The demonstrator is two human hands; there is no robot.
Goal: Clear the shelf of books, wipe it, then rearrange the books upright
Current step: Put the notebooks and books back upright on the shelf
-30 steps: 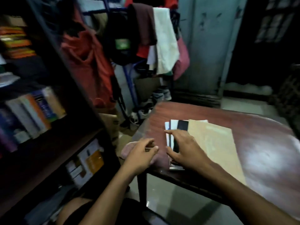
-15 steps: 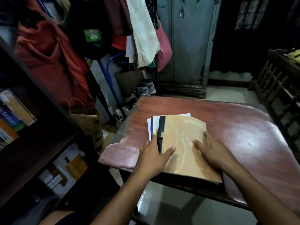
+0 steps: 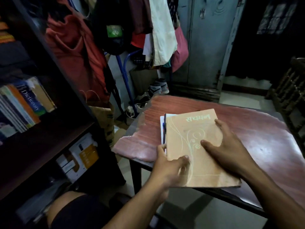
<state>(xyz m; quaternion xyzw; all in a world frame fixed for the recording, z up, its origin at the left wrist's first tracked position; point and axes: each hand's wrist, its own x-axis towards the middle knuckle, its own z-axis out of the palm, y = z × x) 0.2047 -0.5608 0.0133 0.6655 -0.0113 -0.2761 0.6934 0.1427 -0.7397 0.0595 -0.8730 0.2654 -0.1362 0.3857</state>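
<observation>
A small stack of books, topped by a tan book with a swirl pattern, lies at the near left corner of the reddish table. My left hand grips the stack's near left edge, thumb on the tan cover and fingers round the side. My right hand lies on the cover with fingers spread, reaching to its right edge. On the left stands the dark bookshelf, with a row of leaning books on one board. The part of that board to the right of the books is bare and dark.
Clothes hang on a blue rack behind the table, with shoes on the floor below. Boxes sit on the lower shelf board. A brown paper bag stands between shelf and table. A grey metal cupboard is at the back.
My left hand left the table edge and took hold of the stack's left side. My right hand slid onto the tan cover. The stack now sits squarer, pulled slightly over the table's near edge.
</observation>
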